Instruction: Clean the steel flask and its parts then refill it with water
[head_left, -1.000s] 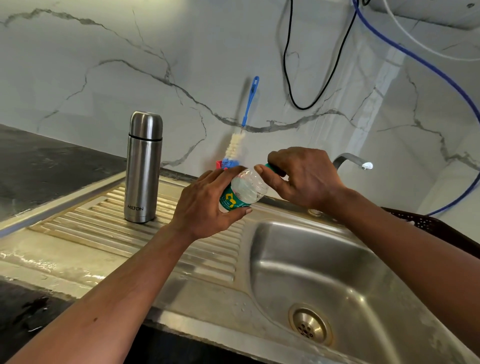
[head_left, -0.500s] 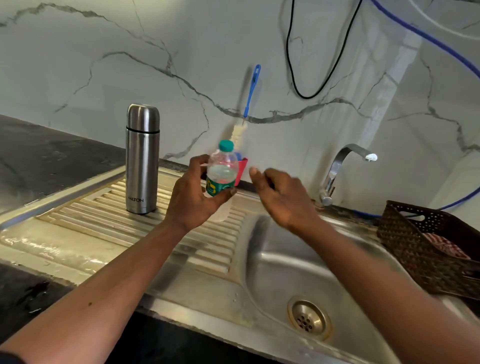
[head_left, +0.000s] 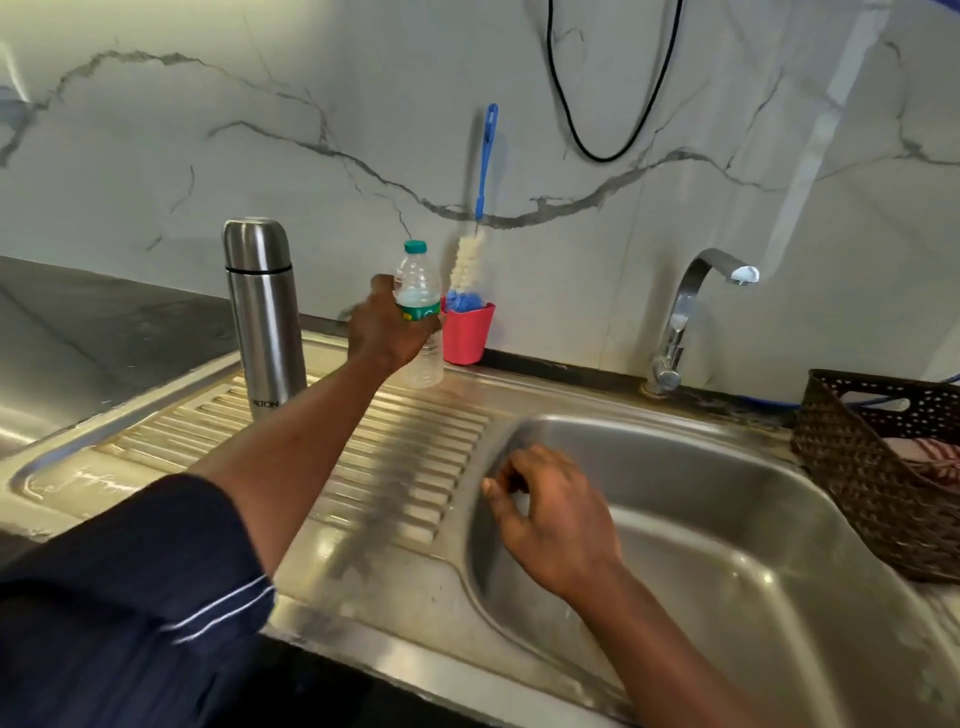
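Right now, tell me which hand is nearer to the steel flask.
Left. The left hand holds the plastic bottle just to the right of the flask, apart from it. The right hand hangs empty over the left edge of the sink, much farther from the flask.

- Bright, soft light all round; pale sheen on the sink steel.
- Right hand smears with motion blur.
- Wide-angle bend curves lines at the edges.

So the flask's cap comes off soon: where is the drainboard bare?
Bare: the drainboard ribs between the steel flask and the sink basin. Crowded: the back, where the left hand holds the plastic bottle beside the red cup.
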